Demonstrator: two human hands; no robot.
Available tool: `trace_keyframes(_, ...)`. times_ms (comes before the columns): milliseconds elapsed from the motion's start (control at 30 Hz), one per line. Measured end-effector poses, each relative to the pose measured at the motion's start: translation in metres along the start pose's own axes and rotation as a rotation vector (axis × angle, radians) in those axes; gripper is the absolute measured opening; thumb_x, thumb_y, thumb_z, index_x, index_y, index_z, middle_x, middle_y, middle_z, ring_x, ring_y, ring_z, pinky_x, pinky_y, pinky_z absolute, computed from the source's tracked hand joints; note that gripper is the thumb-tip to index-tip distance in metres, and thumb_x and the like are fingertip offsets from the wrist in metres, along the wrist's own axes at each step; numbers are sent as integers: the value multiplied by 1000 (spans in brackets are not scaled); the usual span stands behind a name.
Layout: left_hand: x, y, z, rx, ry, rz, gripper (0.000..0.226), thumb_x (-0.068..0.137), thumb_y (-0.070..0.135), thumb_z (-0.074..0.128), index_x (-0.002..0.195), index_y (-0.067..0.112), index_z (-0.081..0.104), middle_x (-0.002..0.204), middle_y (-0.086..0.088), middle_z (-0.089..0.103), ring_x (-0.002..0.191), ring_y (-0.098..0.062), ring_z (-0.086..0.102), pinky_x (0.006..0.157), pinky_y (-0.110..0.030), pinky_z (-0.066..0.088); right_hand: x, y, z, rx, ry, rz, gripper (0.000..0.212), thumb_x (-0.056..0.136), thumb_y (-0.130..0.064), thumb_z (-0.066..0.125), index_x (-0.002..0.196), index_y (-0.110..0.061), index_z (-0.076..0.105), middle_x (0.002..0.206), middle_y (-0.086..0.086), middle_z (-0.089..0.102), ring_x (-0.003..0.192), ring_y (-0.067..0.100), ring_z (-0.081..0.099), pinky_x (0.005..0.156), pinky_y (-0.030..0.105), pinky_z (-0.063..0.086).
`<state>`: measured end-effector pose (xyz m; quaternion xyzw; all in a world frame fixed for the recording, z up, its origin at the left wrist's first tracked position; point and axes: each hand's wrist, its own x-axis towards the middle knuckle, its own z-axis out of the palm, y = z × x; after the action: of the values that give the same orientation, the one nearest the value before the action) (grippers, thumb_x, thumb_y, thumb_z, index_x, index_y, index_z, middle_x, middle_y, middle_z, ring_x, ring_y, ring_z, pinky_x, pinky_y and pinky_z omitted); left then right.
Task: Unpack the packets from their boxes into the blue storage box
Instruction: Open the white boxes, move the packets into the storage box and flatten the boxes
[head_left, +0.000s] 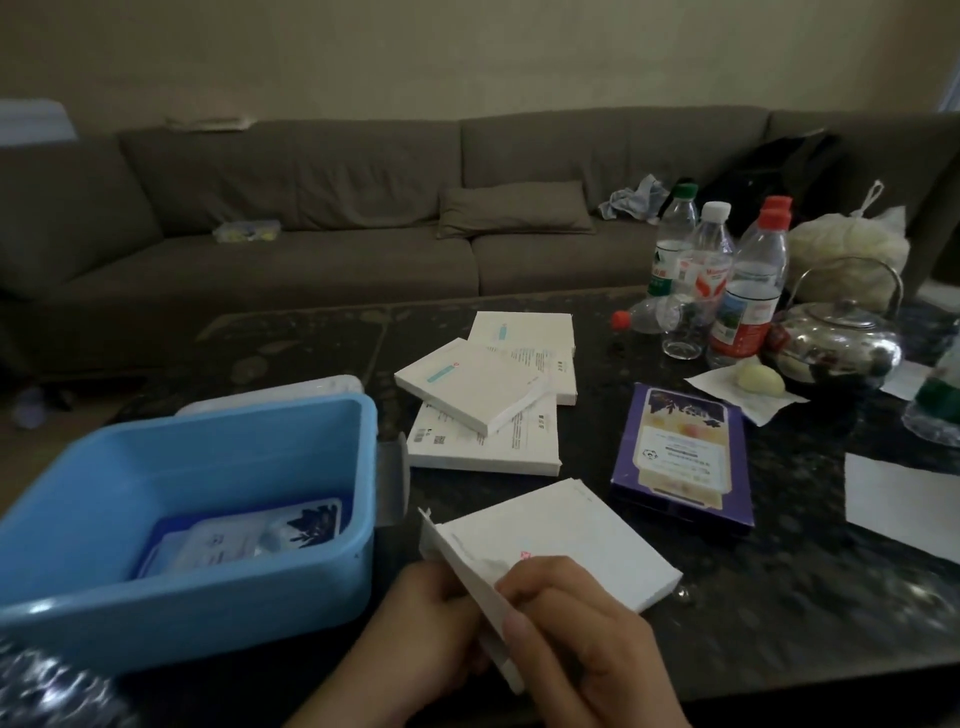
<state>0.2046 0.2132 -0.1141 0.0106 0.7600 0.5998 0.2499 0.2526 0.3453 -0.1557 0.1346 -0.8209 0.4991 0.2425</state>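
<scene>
The left hand (415, 631) and right hand (576, 639) meet at the near edge of the table (779, 597), both gripping one white box (561, 540) by its near end; the right thumb lies across the raised end flap, the left fingers curl beneath it; the far part of the box rests on the tabletop.

The grey sofa (311, 208) spans the background; the dark table lies in front of it; the blue storage box (218, 587) sits at the left, just beside the held box, with packets (249, 535) lying flat on its floor; its pale lid (322, 387) shows behind the rim.

Three stacked white boxes (483, 395) lie beyond, overlapping; a purple box (685, 452) lies flat to their right; water bottles (727, 280) and a metal kettle (836, 343) stand at the far right.
</scene>
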Motion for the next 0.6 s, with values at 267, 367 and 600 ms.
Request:
trace_keyframes(267, -5, 1, -4, -165, -93, -107, 19, 92, 32, 59, 101, 24, 73, 86, -9, 76, 71, -24, 72, 54, -29, 48, 5, -1, -10, 19, 113, -36, 32, 93, -38, 54, 72, -18, 68, 87, -14, 66, 84, 7, 66, 70, 11, 47)
trace_keyframes(367, -15, -5, -9, -292, -125, -162, 17, 91, 18, 59, 102, 15, 73, 88, -16, 76, 72, -29, 73, 53, -32, 52, 5, -2, -16, 9, 140, 11, 42, 92, -56, 46, 73, -26, 68, 89, -18, 67, 86, 4, 66, 67, 9, 48)
trace_keyframes(600, -60, -6, -24, -570, -56, -86, 40, 84, -15, 50, 52, -4, 72, 61, -24, 69, 48, -30, 69, 38, -30, 53, -9, -1, -21, -69, 83, -15, 37, 93, -56, 45, 77, -32, 68, 95, -19, 68, 91, 2, 67, 72, 8, 48)
